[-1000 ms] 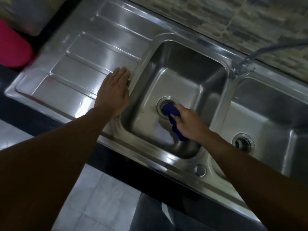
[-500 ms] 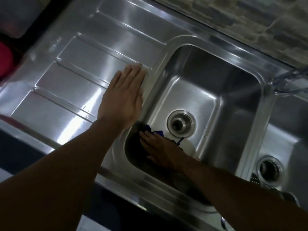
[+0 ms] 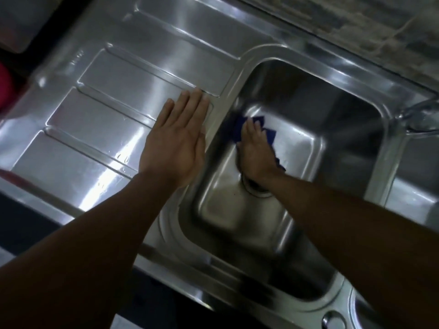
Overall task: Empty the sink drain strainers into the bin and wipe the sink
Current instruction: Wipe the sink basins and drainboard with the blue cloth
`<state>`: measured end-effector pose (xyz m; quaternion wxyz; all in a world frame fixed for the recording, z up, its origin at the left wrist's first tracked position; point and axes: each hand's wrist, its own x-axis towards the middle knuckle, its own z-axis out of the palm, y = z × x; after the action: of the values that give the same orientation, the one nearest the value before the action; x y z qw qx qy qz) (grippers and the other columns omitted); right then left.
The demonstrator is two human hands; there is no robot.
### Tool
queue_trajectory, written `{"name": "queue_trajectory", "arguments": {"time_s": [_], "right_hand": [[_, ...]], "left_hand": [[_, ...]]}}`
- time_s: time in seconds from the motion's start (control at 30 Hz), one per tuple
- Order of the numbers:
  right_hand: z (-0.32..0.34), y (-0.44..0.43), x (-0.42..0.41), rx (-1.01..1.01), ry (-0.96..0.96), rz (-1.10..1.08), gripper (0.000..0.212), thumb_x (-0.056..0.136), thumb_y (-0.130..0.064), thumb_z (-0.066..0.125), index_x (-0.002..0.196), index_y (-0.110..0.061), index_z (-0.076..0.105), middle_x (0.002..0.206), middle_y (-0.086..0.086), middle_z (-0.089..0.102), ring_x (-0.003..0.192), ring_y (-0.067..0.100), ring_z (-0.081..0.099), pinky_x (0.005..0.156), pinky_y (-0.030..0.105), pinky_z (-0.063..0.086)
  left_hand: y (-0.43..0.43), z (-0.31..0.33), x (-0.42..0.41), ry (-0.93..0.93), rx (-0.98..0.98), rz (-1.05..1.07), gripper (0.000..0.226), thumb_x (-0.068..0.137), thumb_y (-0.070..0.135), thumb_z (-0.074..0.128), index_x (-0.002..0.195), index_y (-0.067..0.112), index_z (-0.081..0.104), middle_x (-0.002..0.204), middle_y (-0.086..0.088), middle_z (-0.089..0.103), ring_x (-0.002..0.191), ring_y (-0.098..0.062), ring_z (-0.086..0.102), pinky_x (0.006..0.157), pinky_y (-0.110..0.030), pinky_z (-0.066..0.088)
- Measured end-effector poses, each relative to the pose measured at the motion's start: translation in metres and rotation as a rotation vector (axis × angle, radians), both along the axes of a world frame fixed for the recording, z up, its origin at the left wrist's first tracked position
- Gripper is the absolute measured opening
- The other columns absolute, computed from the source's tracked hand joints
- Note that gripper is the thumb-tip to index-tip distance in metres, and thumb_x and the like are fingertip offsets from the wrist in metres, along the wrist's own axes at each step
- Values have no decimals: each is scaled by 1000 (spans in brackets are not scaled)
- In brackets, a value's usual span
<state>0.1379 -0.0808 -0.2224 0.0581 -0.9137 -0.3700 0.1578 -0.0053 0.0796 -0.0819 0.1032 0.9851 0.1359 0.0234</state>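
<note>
The left hand (image 3: 174, 143) lay flat on the drainboard (image 3: 107, 108), fingers straight and together, holding nothing, just beside the edge of the sink basin (image 3: 320, 108). Inside it, the right hand (image 3: 255, 153) pressed a blue cloth (image 3: 270, 137) against the floor with extended fingers. 1 drain strainer (image 3: 259, 189) sat partly hidden under that wrist.

A drainboard (image 3: 107, 110) lies left of a basin (image 3: 308, 150). The left hand (image 3: 175, 143) rests flat on the drainboard, beside the basin's rim. Inside the basin, the right hand (image 3: 255, 155) presses a cloth (image 3: 240, 129) on its bottom, the drain (image 3: 254, 188) under its wrist.
</note>
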Motion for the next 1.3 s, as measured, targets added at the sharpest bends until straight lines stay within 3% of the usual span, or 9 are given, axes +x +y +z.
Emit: {"name": "queue_trajectory", "arguments": {"time_s": [0.1,0.2,0.33,0.4,0.53,0.7,0.87,1.03,1.3], "right_hand": [[4,-19,-66,73,71,124,58,104,-20,43,155,-3,20,165,16,12,153,35,13,126,44,9],[10,-44,-112,41,68,316,65,86,-26,74,143,-5,51,152,13,45,139,33,45,113,44,37],[13,-55,-109,-7,11,445,62,94,-29,60,150,-9,42,159,9,36,145,26,37,118,45,33],[13,-47,-86,-36,-42,354,61,95,-25,57,150,-6,40,158,12,36,145,28,37,119,46,32],[3,-29,-13,-46,7,143,67,101,-18,35,158,-5,1,167,13,-1,155,29,0,126,45,4],[8,-43,62,-101,-55,9,71,101,-24,38,158,-5,1,167,12,-4,155,29,2,125,44,6],[1,-91,23,-159,-40,-527,62,106,-18,31,155,6,1,163,27,-6,153,39,0,125,47,2],[1,-61,21,-90,-7,-770,63,106,-24,33,156,2,4,165,20,-2,154,34,1,124,46,4],[-4,29,20,110,68,-337,77,96,-22,45,157,-3,1,166,16,-8,153,34,-4,123,45,-1]], "left_hand": [[0,4,0,1,-8,-6,57,105,36,16,159,17,16,167,-4,11,155,-16,2,126,-45,12],[-6,13,2,10,-11,19,57,103,30,23,158,14,22,166,-5,17,155,-18,8,126,-44,12],[-9,26,25,64,52,25,57,103,27,24,158,12,22,166,-7,18,154,-24,12,125,-47,7],[-11,27,43,78,66,-11,56,105,26,26,159,13,18,167,-6,14,155,-25,10,125,-48,5],[-14,16,58,75,49,-47,57,106,32,21,160,14,12,168,-5,7,155,-25,4,126,-46,6],[-11,13,59,30,19,-59,59,105,39,14,159,15,19,167,-4,13,155,-25,7,126,-46,9],[-14,15,59,25,8,-57,58,104,32,20,158,12,22,166,-5,15,155,-27,10,126,-46,10],[-14,14,59,15,-2,-54,59,103,32,21,158,11,23,166,-6,16,155,-27,10,126,-46,10],[-12,11,60,-9,-23,-63,58,104,35,21,157,11,24,166,-7,16,155,-26,9,126,-47,11]]}}
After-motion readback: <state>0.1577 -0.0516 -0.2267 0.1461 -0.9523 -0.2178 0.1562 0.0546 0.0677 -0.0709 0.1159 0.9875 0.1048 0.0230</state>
